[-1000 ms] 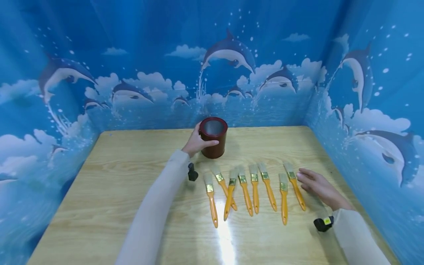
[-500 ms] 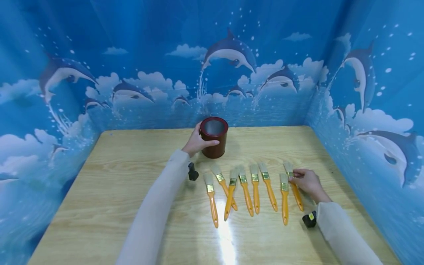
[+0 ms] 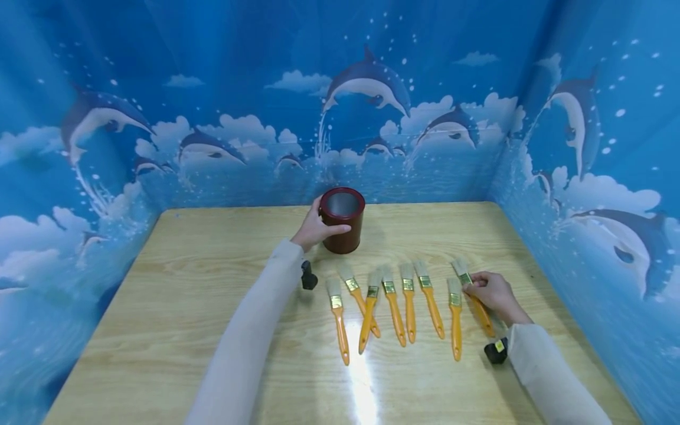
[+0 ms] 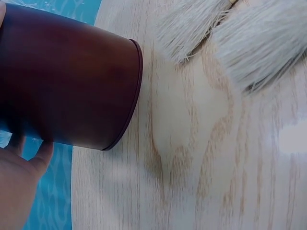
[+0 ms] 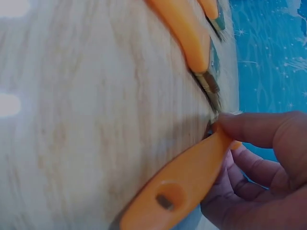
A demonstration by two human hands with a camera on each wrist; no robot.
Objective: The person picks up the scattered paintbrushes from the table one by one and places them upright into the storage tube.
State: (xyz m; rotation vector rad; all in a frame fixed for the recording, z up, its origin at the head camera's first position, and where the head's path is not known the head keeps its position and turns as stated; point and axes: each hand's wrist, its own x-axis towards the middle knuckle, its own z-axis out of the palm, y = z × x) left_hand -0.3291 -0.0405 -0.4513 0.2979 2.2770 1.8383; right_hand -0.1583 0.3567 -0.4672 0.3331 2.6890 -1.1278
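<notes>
A dark red cup [image 3: 342, 220] with a silvery inside stands upright at the back middle of the wooden table [image 3: 175, 295]. My left hand [image 3: 314, 228] grips its left side; in the left wrist view the cup [image 4: 67, 81] fills the left, with my fingers [image 4: 19, 182] below it. A row of several orange-handled paintbrushes [image 3: 395, 301] lies in front of the cup. My right hand [image 3: 491, 293] pinches the rightmost paintbrush [image 3: 474, 298] near its metal band. The right wrist view shows its orange handle [image 5: 184, 184] raised off the wood between my fingers [image 5: 268, 129].
Blue dolphin-print walls [image 3: 584, 177] close in the table at the back and on both sides. Two bristle tips [image 4: 240, 33] lie just right of the cup in the left wrist view. Bare wood stretches to the left and along the front edge.
My right hand moved left from beside the row, closed its fingers on the rightmost paintbrush and tilted it slightly. The left hand and cup stayed put.
</notes>
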